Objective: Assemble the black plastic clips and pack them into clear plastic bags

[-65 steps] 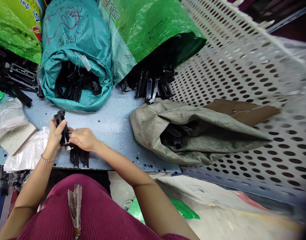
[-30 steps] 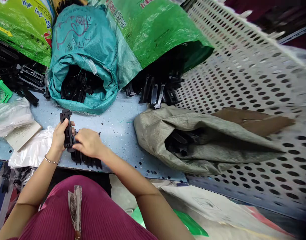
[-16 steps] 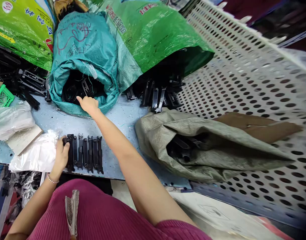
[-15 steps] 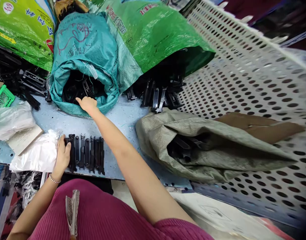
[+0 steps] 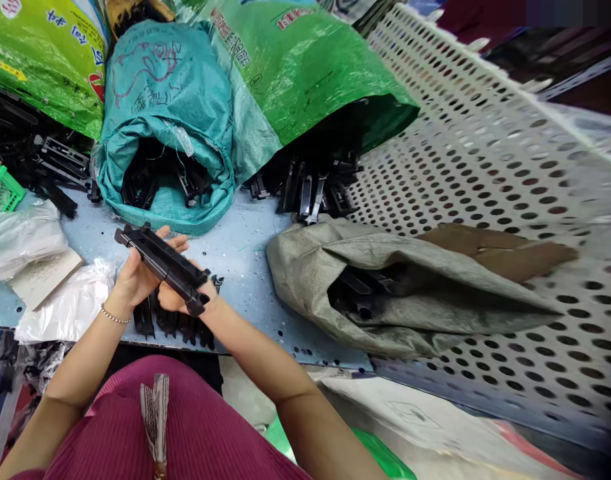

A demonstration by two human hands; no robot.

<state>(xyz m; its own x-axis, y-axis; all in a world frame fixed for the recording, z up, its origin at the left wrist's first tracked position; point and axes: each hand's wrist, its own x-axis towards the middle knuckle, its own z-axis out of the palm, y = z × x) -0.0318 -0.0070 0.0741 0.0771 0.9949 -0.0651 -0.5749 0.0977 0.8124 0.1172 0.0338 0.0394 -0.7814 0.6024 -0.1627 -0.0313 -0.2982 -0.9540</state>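
A long black plastic part (image 5: 160,257) lies slantwise across both hands, above the table. My left hand (image 5: 138,277) cradles its far left end, thumb on the near side and fingertips showing beyond it. My right hand (image 5: 171,298) is closed around the lower end from underneath, its fingers partly hidden by the part. Below the hands, a row of similar black parts (image 5: 144,320) lies at the table's front edge, mostly covered. Just beyond them, the teal sack (image 5: 168,87) opens toward me with more black parts (image 5: 190,183) inside.
A green sack (image 5: 305,73) spills black parts at the back. To the right, a grey sack (image 5: 305,280) lies against a perforated white panel (image 5: 485,153). White plastic bags (image 5: 68,307), a piece of card (image 5: 45,277) and a green basket (image 5: 2,190) are on the left.
My right hand has come back from the teal sack's mouth to my left hand. My left hand has lifted off the row's left end. A black plastic part is now held between them.
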